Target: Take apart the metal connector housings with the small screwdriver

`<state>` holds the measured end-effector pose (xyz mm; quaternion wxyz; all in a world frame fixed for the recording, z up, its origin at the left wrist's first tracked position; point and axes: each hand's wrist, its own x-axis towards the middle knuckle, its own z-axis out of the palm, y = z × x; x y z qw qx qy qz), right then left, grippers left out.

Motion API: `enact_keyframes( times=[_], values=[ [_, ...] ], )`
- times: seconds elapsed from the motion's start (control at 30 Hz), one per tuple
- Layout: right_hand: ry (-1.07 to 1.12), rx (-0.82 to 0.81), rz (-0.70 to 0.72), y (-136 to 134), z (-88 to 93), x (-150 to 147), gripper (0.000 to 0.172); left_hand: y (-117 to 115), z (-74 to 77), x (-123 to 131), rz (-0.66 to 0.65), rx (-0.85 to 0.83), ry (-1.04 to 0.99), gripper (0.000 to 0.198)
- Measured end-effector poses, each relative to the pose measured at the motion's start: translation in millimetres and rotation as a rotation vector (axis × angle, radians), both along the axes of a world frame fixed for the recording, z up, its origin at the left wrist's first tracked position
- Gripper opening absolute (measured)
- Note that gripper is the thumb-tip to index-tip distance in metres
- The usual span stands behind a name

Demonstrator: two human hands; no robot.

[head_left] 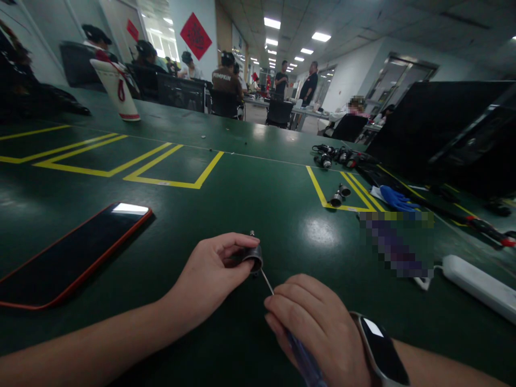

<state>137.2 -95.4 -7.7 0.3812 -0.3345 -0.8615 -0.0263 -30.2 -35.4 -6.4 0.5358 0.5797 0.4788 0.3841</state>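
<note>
My left hand (212,274) is closed around a small dark metal clamp (258,253), a ring-like part with a stud on top. The ring's hollow end faces me, while the fingers hide its far side. My right hand (318,320) grips a screwdriver (305,361) by its translucent purple handle. From the fingers the thin steel shaft slants up and left to the clamp's lower edge; whether its tip sits in a screw I cannot tell. A similar metal coupling (339,195) lies farther back on the green table (193,212).
To the left lies a large phone (76,252) with an orange edge. A white power strip (479,285) and a blue glove (397,199) are on the right, below a dark monitor (447,129). Several dark metal parts (325,160) and a paper cup (119,91) stand farther back.
</note>
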Motion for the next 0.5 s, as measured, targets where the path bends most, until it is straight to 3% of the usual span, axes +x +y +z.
enact_keyframes(
  times=[0.2,0.33,0.5],
  values=[
    [0.002,-0.028,-0.002,0.1,1.0,-0.5,0.012,-1.5,0.0,0.0,-0.008,-0.01,0.015,0.023],
    [0.121,-0.024,0.121,1.2,4.5,4.8,0.011,3.9,-0.8,-2.5,-0.01,-0.028,0.026,0.024],
    [0.348,-0.431,0.009,9.2,2.9,11.1,0.018,11.5,-0.9,-6.8,0.045,-0.04,0.071,0.029]
  ],
)
